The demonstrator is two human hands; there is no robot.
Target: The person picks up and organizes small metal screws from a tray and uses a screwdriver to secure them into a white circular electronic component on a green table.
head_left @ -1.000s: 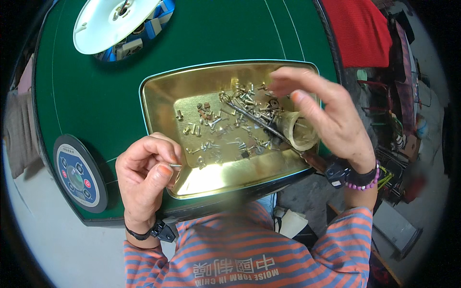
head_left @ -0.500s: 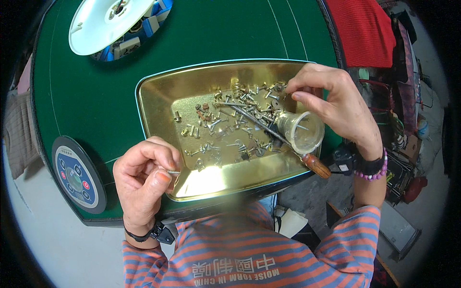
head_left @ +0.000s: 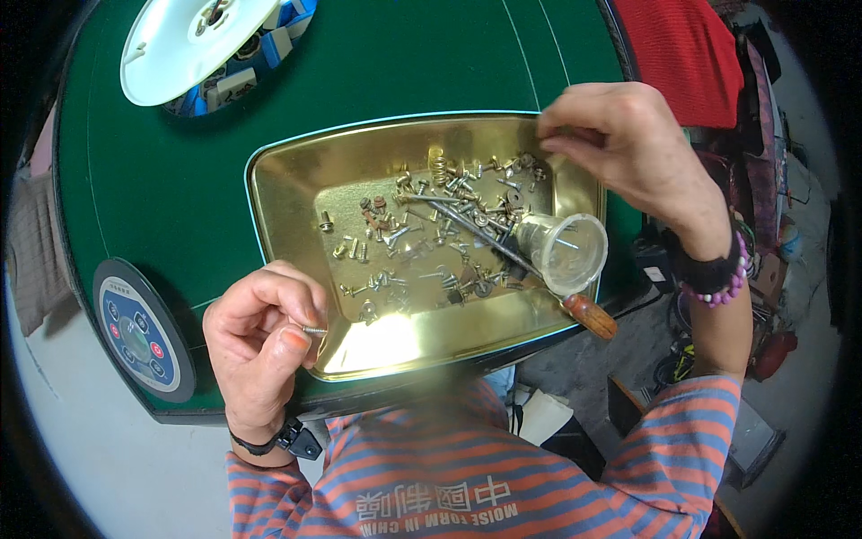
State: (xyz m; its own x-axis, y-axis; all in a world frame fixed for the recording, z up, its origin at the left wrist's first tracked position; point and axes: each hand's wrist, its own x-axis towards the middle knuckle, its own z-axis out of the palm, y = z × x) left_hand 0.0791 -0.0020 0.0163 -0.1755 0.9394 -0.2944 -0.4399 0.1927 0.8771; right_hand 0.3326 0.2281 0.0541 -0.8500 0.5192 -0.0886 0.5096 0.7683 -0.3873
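Note:
Between thumb and fingertips, my left hand [head_left: 260, 346] pinches a small screw [head_left: 313, 331] beside the near left corner of a gold metal tray [head_left: 269, 193]. Over the tray's far right corner is my right hand [head_left: 633, 139], its thumb and fingers drawn together; whatever is between the fingertips is hidden or too small to name. Loose screws [head_left: 462, 189], washers and bolts lie scattered on the tray bottom. A coil spring [head_left: 437, 166] is among them. A clear plastic cup [head_left: 575, 256] lies tipped at the right side, and a screwdriver with a wooden handle [head_left: 590, 316] leans out over the near rim.
The tray rests on a green felt table [head_left: 404, 54]. A round control panel [head_left: 142, 337] is set at the left, and a white disc [head_left: 184, 54] stands above blue-and-white tiles [head_left: 235, 87] at the far left. Red cloth [head_left: 678, 63] covers the far right edge.
My right hand has lifted away from the screws, up and outward over the far right rim. The left hand keeps its pinch on the screw, almost unmoved.

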